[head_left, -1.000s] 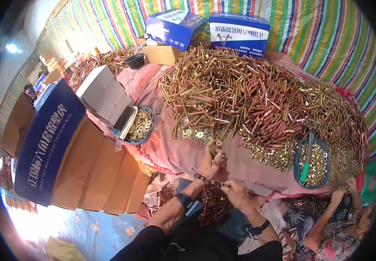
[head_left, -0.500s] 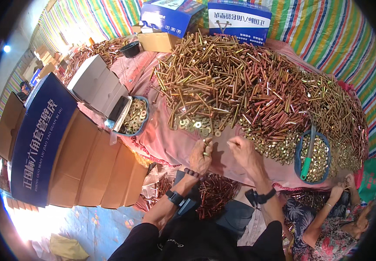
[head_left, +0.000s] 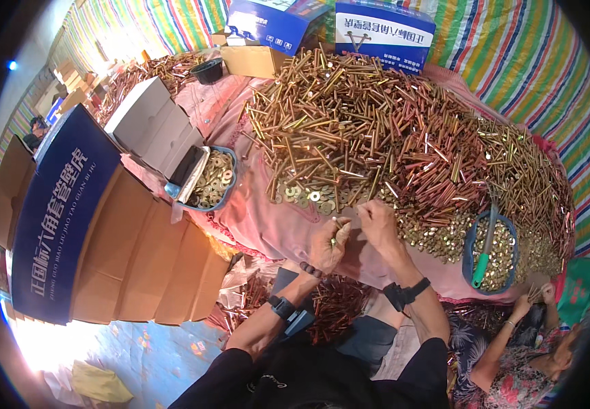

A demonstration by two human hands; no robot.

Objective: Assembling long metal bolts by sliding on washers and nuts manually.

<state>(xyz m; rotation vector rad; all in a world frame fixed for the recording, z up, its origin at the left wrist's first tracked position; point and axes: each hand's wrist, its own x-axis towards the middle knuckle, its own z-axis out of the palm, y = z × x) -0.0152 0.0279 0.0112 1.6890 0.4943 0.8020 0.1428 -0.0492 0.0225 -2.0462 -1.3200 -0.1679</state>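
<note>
My left hand (head_left: 329,247) is closed at the near edge of the pink cloth (head_left: 278,228). A small pale bit shows at its fingertips, too small to name. Just to its right, my right hand (head_left: 379,226) has its fingers pinched together; what they hold, if anything, is hidden. Both hands are close but apart. Beyond them flat round washers (head_left: 323,202) lie along the foot of a big heap of brassy and reddish bolts (head_left: 356,129). Small metal nuts (head_left: 428,238) are spread to the right of my right hand.
A blue basket (head_left: 471,273) of nuts holds a green-handled tool (head_left: 480,267). Left stands a blue tub (head_left: 232,191) of washers, beside large cardboard boxes (head_left: 148,262). Blue-and-white boxes (head_left: 384,37) line the back. At lower right a co-worker's hands (head_left: 534,300) are near the cloth.
My left hand has shifted right, and my right hand has moved slightly farther away toward the washers. The view has tilted a little. The co-worker's hands have shifted slightly.
</note>
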